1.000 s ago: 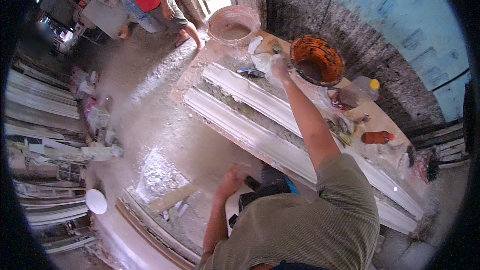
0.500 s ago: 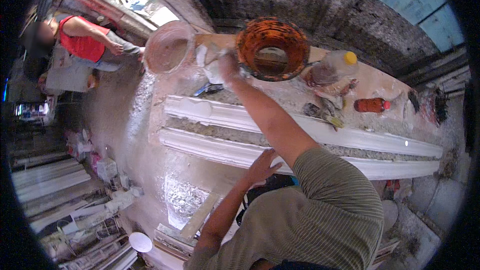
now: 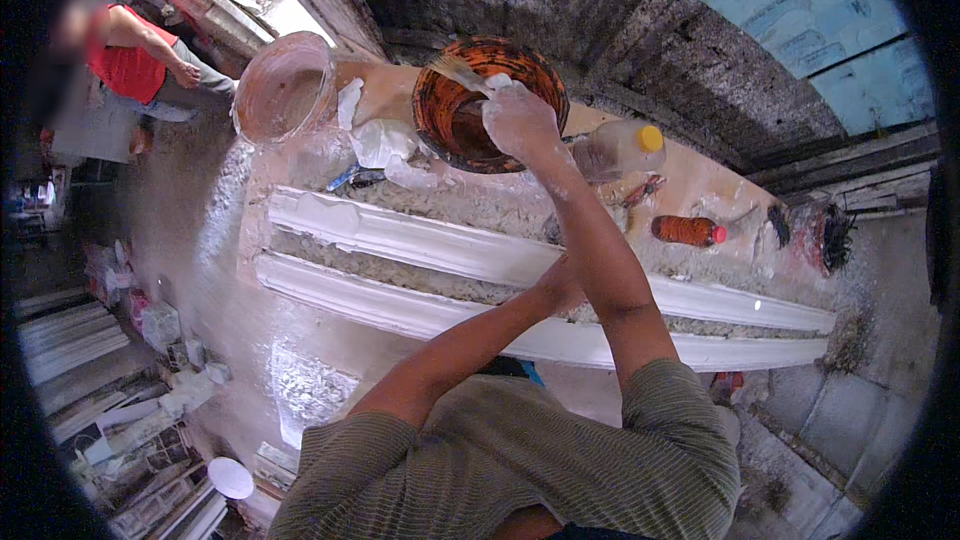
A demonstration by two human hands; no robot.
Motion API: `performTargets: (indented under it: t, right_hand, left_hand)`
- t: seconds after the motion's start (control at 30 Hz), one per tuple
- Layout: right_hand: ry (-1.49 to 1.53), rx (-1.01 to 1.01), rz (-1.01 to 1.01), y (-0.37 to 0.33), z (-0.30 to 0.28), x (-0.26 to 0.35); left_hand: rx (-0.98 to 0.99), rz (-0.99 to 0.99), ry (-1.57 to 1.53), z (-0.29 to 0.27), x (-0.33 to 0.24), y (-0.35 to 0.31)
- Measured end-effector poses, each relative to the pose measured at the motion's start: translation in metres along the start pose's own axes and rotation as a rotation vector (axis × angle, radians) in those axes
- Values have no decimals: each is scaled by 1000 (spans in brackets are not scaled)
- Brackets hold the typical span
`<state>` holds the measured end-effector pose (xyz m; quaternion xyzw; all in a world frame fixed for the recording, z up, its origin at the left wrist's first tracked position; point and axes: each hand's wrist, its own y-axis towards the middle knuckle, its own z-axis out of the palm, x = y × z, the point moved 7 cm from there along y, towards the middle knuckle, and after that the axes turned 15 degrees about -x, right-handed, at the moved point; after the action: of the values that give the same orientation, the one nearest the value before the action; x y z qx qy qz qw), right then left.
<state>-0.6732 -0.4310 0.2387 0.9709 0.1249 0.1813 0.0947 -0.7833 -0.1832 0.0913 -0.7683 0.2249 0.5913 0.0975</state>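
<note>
My right hand (image 3: 522, 125) is closed around a flat brush (image 3: 460, 71) with pale bristles, held over the mouth of an orange, black-stained bucket (image 3: 545, 68). My left hand (image 3: 566, 282) is above the far white moulding (image 3: 430, 240), largely covered by my right forearm, so its fingers cannot be made out. A second white moulding (image 3: 370, 302) lies nearer me, roughly parallel to the first. Left of the bucket is a crumpled white plastic bag (image 3: 381, 143). A blue-handled tool (image 3: 345, 177) rests beside it.
A pinkish tub (image 3: 285, 90) stands at the table's far left corner. Right of the bucket are a clear jug (image 3: 610, 150) with a yellow cap and a red-brown bottle (image 3: 686, 230). A person in a red top (image 3: 128, 58) is at far left. Long white strips (image 3: 75, 340) are stacked at lower left.
My right hand has moved right from beside the white bag to over the bucket, now with the brush. My left hand has shifted forward behind my right forearm. The whole view has shifted.
</note>
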Motion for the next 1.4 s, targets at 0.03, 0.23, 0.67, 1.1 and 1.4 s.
performTargets:
  t: [0.03,0.23,0.67,1.1,1.4]
  right_hand:
    - [-28,7,26,4,16,-15]
    - [-195,327,86,21,70,-24]
    - [-280,372,-2,29,84,-26]
    - [-342,316,-154,12,80,-19]
    - [-351,296,-192,-14,63,-10]
  left_hand:
    - [-11,20,159,-4,-2,3]
    - [-48,255,291,20,22,8]
    - [-486,-249,77,-143,13,-58]
    - [-297,-972,-1095,-180,-11,-178]
    - [-650,-688,-602,-298,-16,-123]
